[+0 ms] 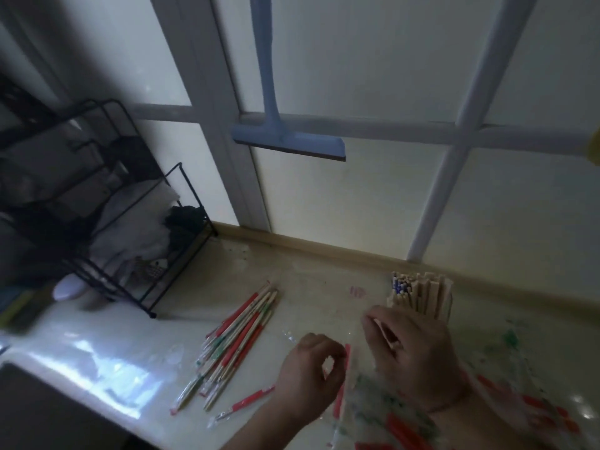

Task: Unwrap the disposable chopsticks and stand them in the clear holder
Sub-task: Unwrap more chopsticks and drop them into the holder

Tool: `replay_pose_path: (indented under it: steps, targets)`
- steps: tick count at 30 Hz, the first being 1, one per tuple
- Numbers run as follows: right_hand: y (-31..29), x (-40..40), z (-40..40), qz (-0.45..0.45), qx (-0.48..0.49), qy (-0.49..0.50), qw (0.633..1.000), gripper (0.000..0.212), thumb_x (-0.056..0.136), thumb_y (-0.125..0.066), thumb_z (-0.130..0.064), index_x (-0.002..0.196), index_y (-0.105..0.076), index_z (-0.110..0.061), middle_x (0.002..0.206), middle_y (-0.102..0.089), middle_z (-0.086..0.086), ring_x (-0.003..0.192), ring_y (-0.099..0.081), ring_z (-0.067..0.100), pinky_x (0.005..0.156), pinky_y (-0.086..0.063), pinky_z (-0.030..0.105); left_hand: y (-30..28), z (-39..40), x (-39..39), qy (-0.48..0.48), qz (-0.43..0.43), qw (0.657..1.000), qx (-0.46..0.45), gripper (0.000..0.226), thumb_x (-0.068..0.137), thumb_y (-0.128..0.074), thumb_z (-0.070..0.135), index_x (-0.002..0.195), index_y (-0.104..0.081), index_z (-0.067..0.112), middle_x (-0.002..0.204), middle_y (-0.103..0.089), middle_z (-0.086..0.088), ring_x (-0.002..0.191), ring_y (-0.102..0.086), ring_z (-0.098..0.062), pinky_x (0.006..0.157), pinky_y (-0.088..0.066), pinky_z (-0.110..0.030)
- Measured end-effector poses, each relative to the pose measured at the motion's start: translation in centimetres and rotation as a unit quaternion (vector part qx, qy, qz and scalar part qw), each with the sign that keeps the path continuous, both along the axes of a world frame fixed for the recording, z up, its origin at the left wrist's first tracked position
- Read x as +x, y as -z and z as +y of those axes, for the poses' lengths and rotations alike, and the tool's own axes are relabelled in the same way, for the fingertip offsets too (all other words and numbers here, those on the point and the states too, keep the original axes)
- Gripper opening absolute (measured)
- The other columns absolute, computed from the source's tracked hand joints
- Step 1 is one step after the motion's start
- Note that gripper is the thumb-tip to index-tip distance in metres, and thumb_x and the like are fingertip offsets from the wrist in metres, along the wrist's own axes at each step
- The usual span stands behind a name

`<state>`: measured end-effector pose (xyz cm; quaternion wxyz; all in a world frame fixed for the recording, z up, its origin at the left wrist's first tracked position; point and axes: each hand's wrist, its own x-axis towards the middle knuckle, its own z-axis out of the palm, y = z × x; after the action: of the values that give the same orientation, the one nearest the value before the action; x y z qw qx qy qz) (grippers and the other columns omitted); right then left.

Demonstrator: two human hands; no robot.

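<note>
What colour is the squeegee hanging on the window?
Light blue, with a darker strip along its blade edge; the squeegee shows in the head view.

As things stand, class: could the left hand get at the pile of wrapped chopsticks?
Probably yes. The left hand lies just right of the wrapped chopsticks with only bare counter between, though it pinches a red wrapper.

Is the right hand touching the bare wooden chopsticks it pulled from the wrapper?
Touching. The head view shows the right hand with fingers curled round bare wooden chopsticks, which run across its palm beside the clear holder.
</note>
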<state>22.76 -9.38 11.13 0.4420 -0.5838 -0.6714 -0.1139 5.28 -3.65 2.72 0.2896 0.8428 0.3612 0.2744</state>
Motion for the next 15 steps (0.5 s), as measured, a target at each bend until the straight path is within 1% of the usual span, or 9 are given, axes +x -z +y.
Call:
replay_pose_path:
  steps: [1, 3, 5, 6, 8, 10, 11, 13, 15]
  targets:
    - [0.0, -1.3, 0.7, -0.003, 0.005, -0.027, 1.000, 0.018, 0.089, -0.063, -0.021, 0.078, -0.071, -0.010, 0.064, -0.061, -0.001, 0.054, -0.053, 0.012, 0.053, -0.045, 0.023, 1.1, 0.5, -1.7, -0.040, 0.037, 0.999, -0.002, 0.012, 0.081, -0.060, 0.027, 0.090, -0.068, 0.027, 0.090, -0.065, 0.016, 0.087, -0.057, -0.003, 0.073, -0.050, -0.022]
    - [0.3, -3.4, 2.2, -0.008, -0.002, -0.061, 0.998, 0.016, 0.088, -0.063, -0.022, 0.077, -0.070, -0.013, 0.062, -0.057, -0.003, 0.055, -0.051, 0.011, 0.054, -0.042, 0.022, 3.0, 1.6, -5.4, -0.118, 0.130, 0.984, -0.020, 0.021, 0.079, -0.062, 0.030, 0.098, -0.069, 0.027, 0.101, -0.064, 0.014, 0.094, -0.060, -0.007, 0.077, -0.052, -0.025]
    - [1.5, -5.2, 3.7, 0.001, -0.037, -0.087, 0.995, 0.014, 0.089, -0.062, -0.024, 0.080, -0.070, -0.017, 0.062, -0.054, -0.006, 0.056, -0.050, 0.011, 0.055, -0.042, 0.023, 4.9, 2.8, -9.2, -0.163, 0.202, 0.965, -0.026, 0.028, 0.072, -0.071, 0.029, 0.100, -0.069, 0.026, 0.102, -0.066, 0.008, 0.090, -0.065, -0.015, 0.070, -0.054, -0.025]
    - [2.4, -6.0, 4.4, 0.008, -0.063, -0.099, 0.993, 0.012, 0.089, -0.062, -0.025, 0.082, -0.069, -0.020, 0.063, -0.054, -0.007, 0.056, -0.051, 0.011, 0.055, -0.044, 0.023, 5.7, 3.5, -10.9, -0.181, 0.222, 0.957, -0.036, 0.031, 0.069, -0.072, 0.028, 0.100, -0.069, 0.025, 0.101, -0.067, 0.004, 0.086, -0.067, -0.019, 0.066, -0.055, -0.027]
    - [4.2, -7.4, 5.6, 0.014, -0.125, -0.120, 0.985, 0.007, 0.089, -0.062, -0.027, 0.087, -0.068, -0.023, 0.066, -0.058, -0.008, 0.057, -0.054, 0.011, 0.054, -0.048, 0.027, 7.1, 5.0, -13.5, -0.225, 0.255, 0.939, -0.048, 0.032, 0.071, -0.067, 0.029, 0.103, -0.067, 0.022, 0.100, -0.067, -0.002, 0.084, -0.066, -0.028, 0.062, -0.056, -0.035]
    - [5.9, -8.6, 6.6, 0.016, -0.182, -0.138, 0.973, 0.008, 0.088, -0.060, -0.029, 0.092, -0.066, -0.026, 0.073, -0.065, -0.009, 0.060, -0.060, 0.011, 0.053, -0.051, 0.026, 7.6, 6.2, -14.7, -0.248, 0.275, 0.928, -0.047, 0.024, 0.078, -0.063, 0.031, 0.100, -0.065, 0.022, 0.101, -0.066, -0.004, 0.085, -0.065, -0.031, 0.060, -0.053, -0.037]
    - [6.5, -9.0, 7.1, 0.018, -0.209, -0.144, 0.967, 0.010, 0.088, -0.059, -0.031, 0.093, -0.066, -0.027, 0.077, -0.068, -0.010, 0.062, -0.063, 0.011, 0.053, -0.052, 0.026, 7.5, 6.6, -14.9, -0.254, 0.275, 0.926, -0.049, 0.019, 0.084, -0.060, 0.033, 0.099, -0.064, 0.022, 0.102, -0.065, -0.003, 0.087, -0.065, -0.030, 0.061, -0.051, -0.037]
    - [7.4, -9.7, 8.0, 0.018, -0.263, -0.141, 0.954, 0.014, 0.086, -0.056, -0.035, 0.094, -0.066, -0.029, 0.080, -0.070, -0.012, 0.063, -0.065, 0.009, 0.053, -0.052, 0.023, 7.2, 7.4, -14.8, -0.255, 0.278, 0.925, -0.055, 0.021, 0.094, -0.051, 0.039, 0.100, -0.061, 0.022, 0.106, -0.065, -0.001, 0.093, -0.065, -0.027, 0.067, -0.048, -0.035]
    - [8.0, -10.4, 8.9, 0.004, -0.315, -0.126, 0.941, 0.019, 0.086, -0.052, -0.040, 0.094, -0.067, -0.031, 0.080, -0.070, -0.013, 0.065, -0.065, 0.009, 0.056, -0.050, 0.020, 6.9, 8.1, -14.6, -0.242, 0.312, 0.918, -0.049, 0.024, 0.097, -0.043, 0.040, 0.102, -0.058, 0.022, 0.108, -0.066, 0.000, 0.097, -0.064, -0.025, 0.073, -0.047, -0.033]
